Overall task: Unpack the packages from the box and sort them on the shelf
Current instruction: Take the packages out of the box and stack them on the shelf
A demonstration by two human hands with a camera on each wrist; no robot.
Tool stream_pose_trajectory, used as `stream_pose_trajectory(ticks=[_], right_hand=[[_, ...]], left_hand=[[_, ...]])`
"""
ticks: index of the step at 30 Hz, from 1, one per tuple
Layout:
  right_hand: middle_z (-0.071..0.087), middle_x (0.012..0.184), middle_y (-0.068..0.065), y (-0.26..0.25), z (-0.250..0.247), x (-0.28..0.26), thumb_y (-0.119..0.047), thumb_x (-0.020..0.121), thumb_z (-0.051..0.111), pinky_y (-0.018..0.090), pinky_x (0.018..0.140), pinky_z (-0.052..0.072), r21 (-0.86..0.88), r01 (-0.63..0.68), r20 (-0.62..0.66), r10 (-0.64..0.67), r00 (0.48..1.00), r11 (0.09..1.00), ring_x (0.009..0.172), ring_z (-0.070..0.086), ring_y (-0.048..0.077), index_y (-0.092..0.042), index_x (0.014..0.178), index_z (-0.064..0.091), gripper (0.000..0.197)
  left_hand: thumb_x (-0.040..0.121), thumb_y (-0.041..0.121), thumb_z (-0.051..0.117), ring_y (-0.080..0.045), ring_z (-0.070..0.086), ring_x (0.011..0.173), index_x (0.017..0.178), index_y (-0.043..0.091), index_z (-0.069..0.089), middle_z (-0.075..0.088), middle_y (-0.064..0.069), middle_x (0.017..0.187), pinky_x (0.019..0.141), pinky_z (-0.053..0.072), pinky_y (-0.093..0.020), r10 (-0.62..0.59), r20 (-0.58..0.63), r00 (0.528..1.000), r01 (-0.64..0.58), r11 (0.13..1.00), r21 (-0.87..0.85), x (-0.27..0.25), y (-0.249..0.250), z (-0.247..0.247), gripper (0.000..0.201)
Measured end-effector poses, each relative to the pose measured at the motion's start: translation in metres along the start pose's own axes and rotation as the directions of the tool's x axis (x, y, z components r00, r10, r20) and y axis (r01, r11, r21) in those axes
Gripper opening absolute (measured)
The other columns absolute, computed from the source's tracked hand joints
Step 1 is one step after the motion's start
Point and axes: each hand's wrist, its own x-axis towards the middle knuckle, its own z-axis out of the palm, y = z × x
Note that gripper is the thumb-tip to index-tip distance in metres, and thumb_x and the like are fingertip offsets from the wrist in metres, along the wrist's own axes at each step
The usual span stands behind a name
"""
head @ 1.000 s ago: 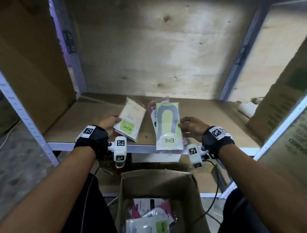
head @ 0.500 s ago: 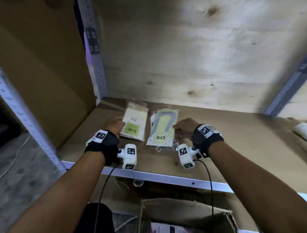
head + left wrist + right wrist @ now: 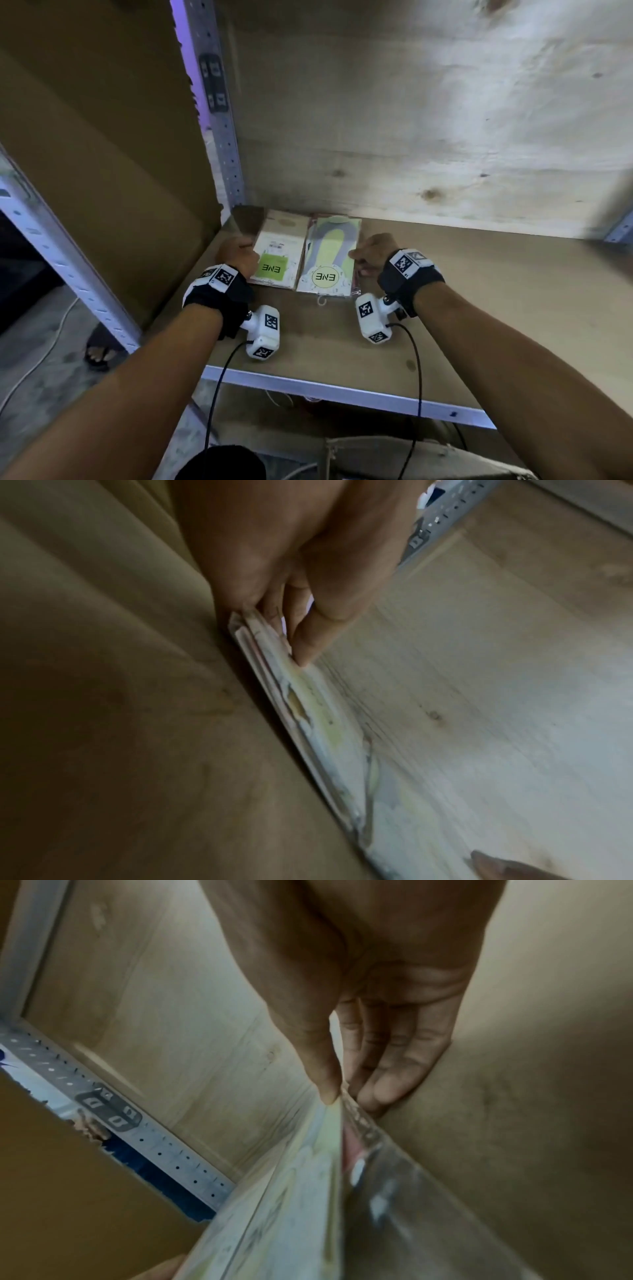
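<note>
Two flat packages lie side by side at the back left of the wooden shelf point(image 3: 479, 291). The left one is a white package point(image 3: 279, 255) with a green square ENE label; my left hand point(image 3: 236, 251) pinches its left edge point(image 3: 270, 653) between thumb and fingers. The right one is a clear package point(image 3: 330, 255) showing a grey and yellow arch and a round ENE label, on top of a pinkish packet. My right hand point(image 3: 371, 251) pinches its right edge point(image 3: 337, 1110), thumb on top, fingers beneath. The cardboard box point(image 3: 411, 459) sits below the shelf, its contents hidden.
A cardboard panel point(image 3: 102, 171) walls the shelf's left side beside a perforated metal upright point(image 3: 219, 113). Plywood point(image 3: 428, 120) closes the back. The shelf's metal front rail point(image 3: 342, 390) runs below my wrists. A sandalled foot point(image 3: 99, 349) stands on the floor at left.
Both hands have pushed the two packages from the shelf's front edge to the back left corner. The packages now lie close together and parallel. The view has lifted off the box.
</note>
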Motion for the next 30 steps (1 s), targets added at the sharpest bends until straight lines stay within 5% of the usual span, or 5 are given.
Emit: stream_pose_trajectory(ticks=[2,7,12,21,30], right_hand=[[0.073,0.082,0.021,0.002,0.0,-0.003,-0.017,0.082,0.078,0.047,0.079,0.06,-0.044,0.024,-0.012,-0.025,1.0,0.999,0.067,0.066,0.027,0.0,0.076,0.067,0.022],[0.061,0.074,0.012,0.006,-0.019,-0.037,-0.013,0.089,0.07,0.027,0.049,0.052,-0.08,0.098,0.034,-0.095,0.995,0.992,0.055,0.058,0.022,-0.006,0.086,0.065,0.009],[0.061,0.074,0.014,0.014,-0.052,-0.087,-0.007,0.091,0.065,0.03,0.058,0.051,-0.033,0.145,0.051,-0.143,0.988,0.989,0.057,0.059,0.023,-0.002,0.095,0.062,0.007],[0.062,0.076,0.013,0.049,-0.107,-0.203,-0.004,0.094,0.058,0.022,0.05,0.051,-0.017,0.183,0.109,-0.18,0.978,0.983,0.059,0.059,0.022,-0.002,0.1,0.062,0.007],[0.063,0.079,0.014,0.127,-0.132,-0.286,-0.004,0.095,0.056,0.024,0.053,0.05,-0.004,0.156,0.141,-0.154,0.978,0.988,0.062,0.059,0.023,-0.003,0.097,0.059,0.003]], left_hand=[[0.087,0.005,0.061,-0.033,0.062,0.112,0.113,0.008,0.073,0.067,-0.013,0.125,0.098,0.048,-0.032,-0.013,0.005,1.0,0.012,0.994,0.105,-0.002,0.004,-0.004,0.029],[0.087,0.026,0.062,-0.032,0.064,0.094,0.106,0.004,0.071,0.069,-0.015,0.116,0.083,0.049,-0.032,-0.056,0.068,0.996,0.043,0.982,0.183,-0.025,0.015,-0.016,0.03],[0.091,0.033,0.062,-0.03,0.057,0.12,0.127,0.012,0.064,0.061,-0.011,0.134,0.098,0.041,-0.028,0.058,0.015,0.998,-0.059,0.99,0.127,-0.082,0.041,-0.027,0.041],[0.089,0.019,0.069,-0.017,0.058,0.086,0.101,0.005,0.072,0.067,-0.008,0.091,0.082,0.046,-0.027,0.348,0.043,0.937,-0.332,0.92,-0.208,-0.219,0.103,-0.022,0.019],[0.092,0.023,0.067,-0.017,0.058,0.057,0.082,0.011,0.063,0.063,-0.007,0.073,0.059,0.051,-0.028,0.349,0.335,0.875,-0.243,0.916,-0.318,-0.333,0.078,0.019,0.016]])
